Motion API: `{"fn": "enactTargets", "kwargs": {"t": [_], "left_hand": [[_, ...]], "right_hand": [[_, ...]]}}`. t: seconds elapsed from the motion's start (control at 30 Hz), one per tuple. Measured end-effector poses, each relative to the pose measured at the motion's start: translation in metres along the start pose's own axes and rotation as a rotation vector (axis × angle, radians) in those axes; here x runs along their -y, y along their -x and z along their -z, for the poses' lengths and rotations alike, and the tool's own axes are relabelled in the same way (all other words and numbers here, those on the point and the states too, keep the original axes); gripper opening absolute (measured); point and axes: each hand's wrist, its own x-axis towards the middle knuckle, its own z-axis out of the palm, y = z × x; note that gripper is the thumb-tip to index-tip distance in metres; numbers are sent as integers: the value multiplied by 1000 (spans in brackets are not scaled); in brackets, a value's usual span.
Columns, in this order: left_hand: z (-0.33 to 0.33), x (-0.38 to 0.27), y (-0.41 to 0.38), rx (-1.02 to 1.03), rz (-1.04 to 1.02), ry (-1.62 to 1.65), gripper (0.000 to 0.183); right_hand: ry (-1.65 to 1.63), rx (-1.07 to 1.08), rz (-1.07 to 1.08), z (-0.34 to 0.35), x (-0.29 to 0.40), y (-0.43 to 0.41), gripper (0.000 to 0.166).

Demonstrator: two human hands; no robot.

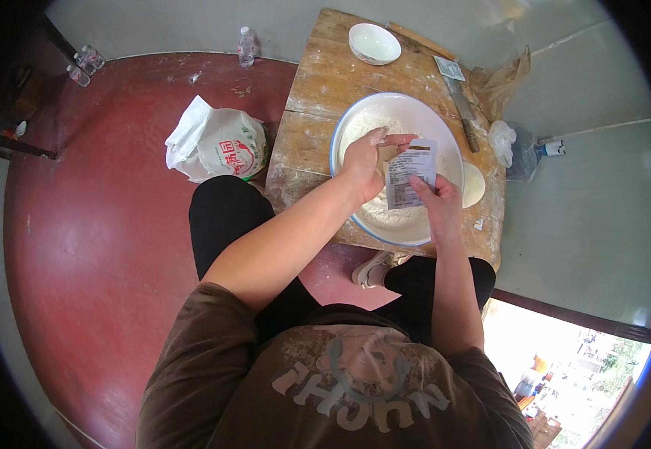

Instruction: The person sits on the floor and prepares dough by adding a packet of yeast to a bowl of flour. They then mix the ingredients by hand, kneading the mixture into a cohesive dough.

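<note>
My right hand [442, 197] pinches a printed sachet [410, 181] between thumb and fingers, tilted over a wide basin. The sachet bears small writing, and its upper left corner looks torn. Beside it, my left hand [363, 160] is cupped with the palm turned towards the sachet. A tan patch shows near that palm; whether it is powder in the hand I cannot tell. White flour [392, 223] covers the bottom of the blue-rimmed white basin [443, 120]. Part of the flour is hidden by both hands.
The basin stands on a flour-dusted wooden table [308, 90]. A white bowl [374, 44], a kitchen knife [463, 112], another packet [448, 68], and a pale round lid-like thing [473, 184] lie around it. A plastic bag [230, 146] and a bottle [245, 47] are on the red floor.
</note>
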Motion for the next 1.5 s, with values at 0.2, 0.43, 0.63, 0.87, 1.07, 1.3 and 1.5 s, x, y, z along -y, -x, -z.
{"fn": "enactTargets", "kwargs": {"t": [0.2,0.43,0.63,0.87,1.07,1.3,1.5], "left_hand": [[3,-2,1,76,18,-38,56],[6,0,-5,83,-31,1,59],[6,-1,-5,66,-38,9,59],[11,4,-9,34,-64,30,58],[1,0,2,10,-31,32,54],[-1,1,5,26,-2,-28,53],[-4,0,8,28,-17,-58,53]], "right_hand": [[143,-195,190,0,-3,7,20],[225,-241,223,6,-16,9,18],[-93,-110,100,9,-19,6,19],[-111,69,5,-11,-35,5,20],[-73,72,0,-12,-36,5,19],[-43,48,-38,-9,-28,9,19],[-12,57,-102,-1,-19,12,19]]}}
